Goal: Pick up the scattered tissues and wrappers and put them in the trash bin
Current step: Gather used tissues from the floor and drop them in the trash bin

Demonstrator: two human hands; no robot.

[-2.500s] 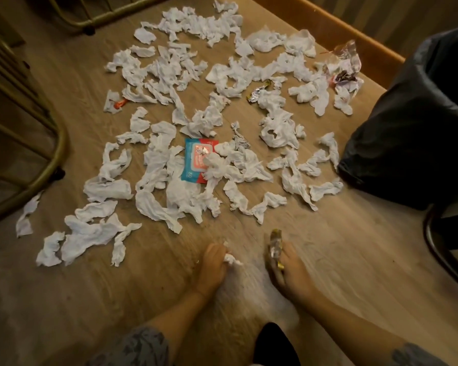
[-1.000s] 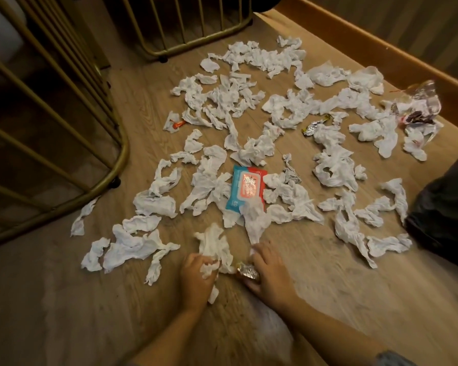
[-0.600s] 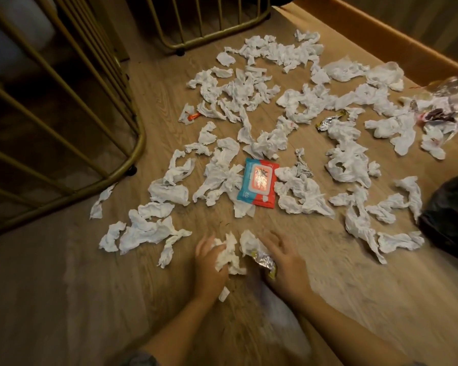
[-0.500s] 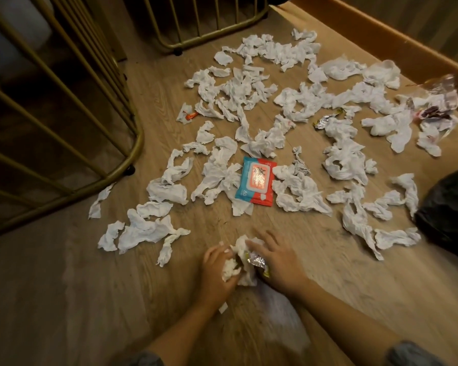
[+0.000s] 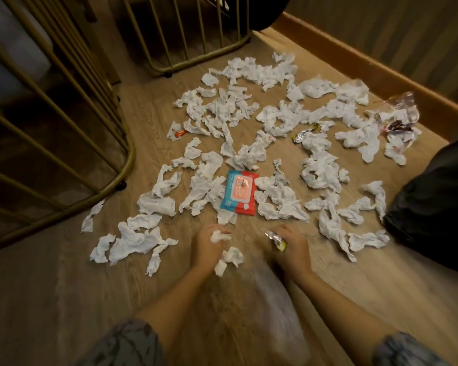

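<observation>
The left hand (image 5: pixel 205 243) is closed on a small wad of tissue (image 5: pixel 217 236), and the right hand (image 5: pixel 291 245) is closed on a foil wrapper (image 5: pixel 275 238). Beyond them nearly all tissues (image 5: pixel 273 196) and a wipes pack (image 5: pixel 239 192) lie on the floor (image 5: pixel 50 286). The black trash bin (image 5: pixel 434 202) waits at right, so the task seems barely begun.
</observation>
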